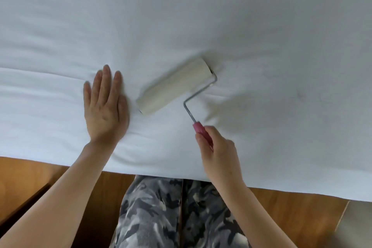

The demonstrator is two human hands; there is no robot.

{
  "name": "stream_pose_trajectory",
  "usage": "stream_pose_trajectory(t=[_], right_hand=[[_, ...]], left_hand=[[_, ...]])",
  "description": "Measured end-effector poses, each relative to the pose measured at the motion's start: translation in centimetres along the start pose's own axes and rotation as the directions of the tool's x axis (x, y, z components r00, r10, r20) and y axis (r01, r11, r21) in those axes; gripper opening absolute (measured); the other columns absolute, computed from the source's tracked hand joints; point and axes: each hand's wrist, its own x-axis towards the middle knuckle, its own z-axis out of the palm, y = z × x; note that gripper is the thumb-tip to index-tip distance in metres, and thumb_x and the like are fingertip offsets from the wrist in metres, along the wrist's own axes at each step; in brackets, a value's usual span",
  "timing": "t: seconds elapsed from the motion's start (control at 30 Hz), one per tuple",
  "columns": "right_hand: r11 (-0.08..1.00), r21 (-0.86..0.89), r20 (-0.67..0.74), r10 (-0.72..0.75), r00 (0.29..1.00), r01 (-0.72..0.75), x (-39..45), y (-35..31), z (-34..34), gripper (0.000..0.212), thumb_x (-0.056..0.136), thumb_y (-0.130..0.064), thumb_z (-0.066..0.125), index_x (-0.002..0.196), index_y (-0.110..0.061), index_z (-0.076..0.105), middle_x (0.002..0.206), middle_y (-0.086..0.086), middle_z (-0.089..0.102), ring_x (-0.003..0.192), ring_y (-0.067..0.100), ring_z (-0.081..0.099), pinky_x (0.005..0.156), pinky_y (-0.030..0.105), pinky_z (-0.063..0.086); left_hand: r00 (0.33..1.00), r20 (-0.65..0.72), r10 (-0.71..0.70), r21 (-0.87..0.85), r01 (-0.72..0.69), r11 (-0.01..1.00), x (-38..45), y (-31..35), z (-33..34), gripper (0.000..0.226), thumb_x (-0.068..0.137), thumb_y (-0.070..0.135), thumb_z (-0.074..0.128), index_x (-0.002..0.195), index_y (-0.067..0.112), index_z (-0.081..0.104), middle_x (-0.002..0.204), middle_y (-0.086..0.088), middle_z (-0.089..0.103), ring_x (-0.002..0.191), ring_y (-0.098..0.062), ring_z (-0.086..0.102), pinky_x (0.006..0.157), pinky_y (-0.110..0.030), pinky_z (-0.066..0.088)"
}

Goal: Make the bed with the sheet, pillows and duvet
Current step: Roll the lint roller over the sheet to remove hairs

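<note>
A white sheet (201,16) covers the bed and fills the upper part of the head view, with soft wrinkles on its left side. My left hand (104,104) lies flat on the sheet near the bed's front edge, fingers straight and together. A lint roller (175,85) with a cream-white drum, a bent metal rod and a pink handle rests its drum on the sheet just right of that hand. My right hand (218,151) grips the pink handle from below. No pillows or duvet are in view.
The bed's front edge (281,189) runs across the lower view. Below it is a wooden floor (24,175). My legs in camouflage trousers (161,213) stand against the bed. A dark piece of furniture (22,205) sits at lower left.
</note>
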Motion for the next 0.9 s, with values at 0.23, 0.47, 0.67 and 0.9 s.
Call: stream_pose_trajectory(t=[0.23,0.47,0.67,0.9], right_hand=[[0.994,-0.016,-0.076,-0.112,0.991,0.111,6.1,-7.0,1.1,0.020,0.101,-0.034,0.041,0.086,-0.021,0.043,0.059,-0.004,0.046,0.054,0.017,0.043,0.052,0.032,0.028],[0.992,-0.003,-0.117,-0.123,0.986,0.123,6.6,-7.8,1.6,0.022,0.100,-0.035,0.042,0.083,-0.021,0.043,0.059,-0.005,0.046,0.056,0.019,0.044,0.055,0.031,0.030],[0.998,-0.013,-0.068,-0.055,0.996,0.054,-0.5,1.3,0.3,0.024,0.098,-0.044,0.044,0.101,-0.027,0.059,0.048,-0.008,0.047,0.040,0.009,0.046,0.040,0.018,0.031],[0.995,-0.080,-0.089,0.046,0.995,-0.053,-9.5,10.3,-1.3,0.031,0.093,-0.061,0.034,0.101,-0.038,0.053,0.068,-0.023,0.061,0.046,0.005,0.057,0.037,0.011,0.039]], left_hand=[[0.999,0.048,-0.020,0.043,0.018,0.999,-0.2,-0.3,0.2,0.053,0.103,0.030,0.019,0.153,0.013,0.019,0.160,-0.013,0.015,0.148,-0.028,0.011,0.121,-0.041,-0.001],[0.998,0.058,-0.016,0.048,0.013,0.999,-0.3,-0.4,0.4,0.054,0.103,0.029,0.018,0.154,0.014,0.012,0.161,-0.011,0.013,0.149,-0.024,0.007,0.121,-0.042,0.000],[0.997,0.062,-0.035,0.056,0.031,0.998,-0.3,-0.4,0.3,0.056,0.102,0.030,0.017,0.154,0.008,0.014,0.161,-0.012,0.012,0.149,-0.022,0.005,0.121,-0.038,-0.003],[0.996,0.078,-0.041,0.078,0.035,0.996,-0.2,0.0,-0.1,0.058,0.102,0.033,0.018,0.153,0.006,0.012,0.161,-0.014,0.011,0.149,-0.024,0.005,0.121,-0.037,-0.006]])
